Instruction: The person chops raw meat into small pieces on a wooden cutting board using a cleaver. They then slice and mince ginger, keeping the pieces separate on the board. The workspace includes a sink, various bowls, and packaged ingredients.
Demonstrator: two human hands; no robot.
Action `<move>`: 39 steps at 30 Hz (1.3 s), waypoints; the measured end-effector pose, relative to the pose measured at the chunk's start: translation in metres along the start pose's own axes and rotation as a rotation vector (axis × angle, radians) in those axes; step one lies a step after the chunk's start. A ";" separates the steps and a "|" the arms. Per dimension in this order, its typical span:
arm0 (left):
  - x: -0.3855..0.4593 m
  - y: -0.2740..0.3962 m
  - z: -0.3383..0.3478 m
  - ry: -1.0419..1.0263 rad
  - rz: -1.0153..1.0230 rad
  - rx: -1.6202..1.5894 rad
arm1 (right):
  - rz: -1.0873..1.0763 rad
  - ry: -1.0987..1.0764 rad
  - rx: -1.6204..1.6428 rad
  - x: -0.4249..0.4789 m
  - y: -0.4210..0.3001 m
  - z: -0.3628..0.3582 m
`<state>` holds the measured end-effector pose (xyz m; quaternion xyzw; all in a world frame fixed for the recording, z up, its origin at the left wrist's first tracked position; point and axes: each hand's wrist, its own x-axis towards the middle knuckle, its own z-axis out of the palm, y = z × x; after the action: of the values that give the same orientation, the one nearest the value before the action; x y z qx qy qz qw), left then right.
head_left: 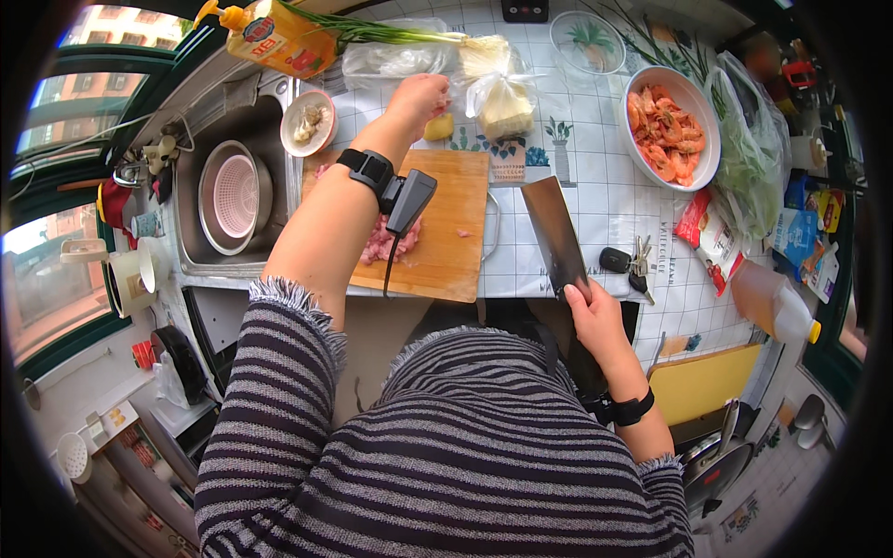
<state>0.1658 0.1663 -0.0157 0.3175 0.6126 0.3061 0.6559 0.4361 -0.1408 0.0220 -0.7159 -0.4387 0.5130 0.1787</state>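
My right hand (596,321) grips the handle of a cleaver (554,227), its broad blade pointing away from me beside the cutting board. My left hand (422,104) reaches past the far edge of the wooden cutting board (457,209). Its fingers are curled, and whether they hold anything is hidden. Just below that hand lies a yellow piece of food (439,128), perhaps ginger. Chopped pink meat (391,243) is on the board, partly covered by my left forearm and the device strapped to it. A plastic bag of enoki mushrooms (502,91) stands right of the left hand.
At left, a steel sink (192,171) holds a colander (237,195) in a metal basin. A garlic bowl (309,125), pump bottle (282,42) and scallions (391,31) stand behind. Rightward are a bowl of shrimp (666,136), keys (638,258), bagged greens (750,160) and an oil jug (771,300).
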 end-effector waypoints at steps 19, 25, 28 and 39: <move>0.003 0.020 -0.006 -0.001 0.462 0.962 | -0.142 0.046 0.034 0.008 -0.009 0.005; -0.025 0.042 -0.002 -0.054 0.198 0.758 | -0.142 0.010 -0.001 0.010 -0.015 0.004; -0.020 0.038 -0.012 -0.093 0.135 0.686 | -0.143 0.004 0.017 0.010 -0.015 0.004; 0.002 0.013 -0.021 0.053 0.402 0.897 | -0.150 0.000 -0.026 0.015 -0.012 0.002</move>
<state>0.1445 0.1767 -0.0081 0.6725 0.6272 0.1407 0.3667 0.4305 -0.1224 0.0216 -0.6834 -0.4975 0.4924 0.2074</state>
